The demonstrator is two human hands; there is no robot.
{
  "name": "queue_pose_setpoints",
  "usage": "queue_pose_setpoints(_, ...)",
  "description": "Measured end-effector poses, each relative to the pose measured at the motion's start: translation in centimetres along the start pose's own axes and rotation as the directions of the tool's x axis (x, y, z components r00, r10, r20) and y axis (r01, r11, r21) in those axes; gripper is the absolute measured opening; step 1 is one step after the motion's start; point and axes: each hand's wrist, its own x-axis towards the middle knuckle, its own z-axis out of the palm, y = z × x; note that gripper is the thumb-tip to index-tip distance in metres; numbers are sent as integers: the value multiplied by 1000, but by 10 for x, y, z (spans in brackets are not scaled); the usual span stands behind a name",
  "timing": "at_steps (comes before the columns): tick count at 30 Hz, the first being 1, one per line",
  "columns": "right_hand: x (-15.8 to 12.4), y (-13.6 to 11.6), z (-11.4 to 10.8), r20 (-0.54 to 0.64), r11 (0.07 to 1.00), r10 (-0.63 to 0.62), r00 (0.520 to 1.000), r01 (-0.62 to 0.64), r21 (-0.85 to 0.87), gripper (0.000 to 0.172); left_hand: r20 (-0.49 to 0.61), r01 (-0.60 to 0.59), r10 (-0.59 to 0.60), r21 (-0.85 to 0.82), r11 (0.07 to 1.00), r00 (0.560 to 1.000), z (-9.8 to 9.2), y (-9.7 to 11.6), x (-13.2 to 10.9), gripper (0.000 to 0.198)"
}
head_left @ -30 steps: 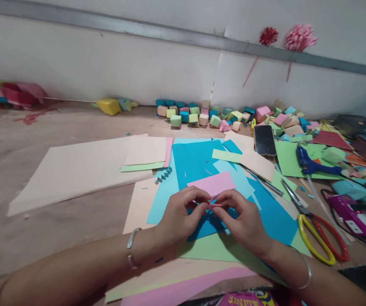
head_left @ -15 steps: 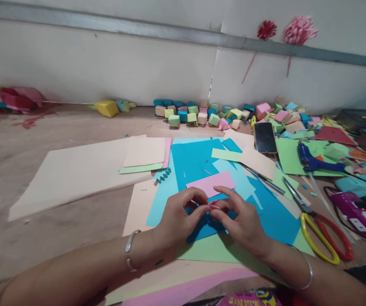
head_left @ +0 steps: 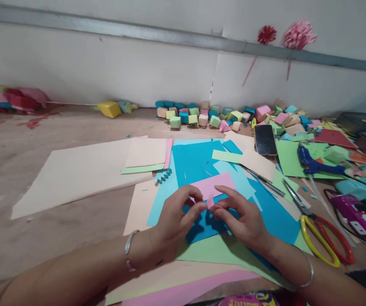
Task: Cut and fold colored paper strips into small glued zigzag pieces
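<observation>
Between my two hands is a small folded strip of pink paper (head_left: pixel 210 201), one end standing up. My left hand (head_left: pixel 183 212) pinches its left side between thumb and forefinger. On the other side my right hand (head_left: pixel 242 216) grips it with thumb and fingers, the forefinger stretched out above. Just beyond lies a flat pink paper piece (head_left: pixel 216 185), partly hidden by my fingers. Under the hands are blue sheets (head_left: pixel 198 159) and a green sheet (head_left: pixel 208 250).
Scissors (head_left: pixel 318 233) with yellow and red handles, a blue glue gun (head_left: pixel 317 162) and a phone (head_left: pixel 265 139) lie to the right. Several small paper boxes (head_left: pixel 184 117) line the wall. A large cream sheet (head_left: pixel 77 174) lies left. Tweezers (head_left: pixel 266 182) rest on the papers.
One end of the small pink strip now stands up between my fingers, where it lay flatter before. Both hands stay in nearly the same place.
</observation>
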Motion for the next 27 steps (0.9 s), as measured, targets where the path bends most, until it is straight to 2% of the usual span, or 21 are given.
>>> queue_pose_setpoints(4,0,2,1,69,941,126,990,-141,308,36,-40,83,-84,-24,996,996,-4,2,7,10)
queue_pose_setpoints(7,0,3,3,125,884,186,975,-222,413,26,-45,73,-74,-13,997,996,-7,0,8,7)
queue_pose_setpoints(11,0,3,1,147,915,180,973,-220,339,17,89,-107,101,58,993,991,-8,-1,8,17)
queue_pose_setpoints(14,0,2,-3,121,969,115,986,-138,205,14,180,-162,146,75,984,973,-7,0,7,17)
queue_pose_setpoints(17,1,1,-5,83,988,83,993,-92,123,13,220,-123,118,8,992,968,-6,1,7,12)
queue_pose_setpoints(20,4,-1,-6,91,981,122,988,-134,142,14,270,-52,78,-104,993,960,-4,1,8,11)
queue_pose_setpoints(24,10,-4,-6,161,923,283,945,-314,222,14,273,110,-76,-110,988,959,-1,1,7,6)
queue_pose_setpoints(27,13,-5,-6,201,862,397,896,-439,253,11,286,171,-129,-128,977,950,1,0,6,5)
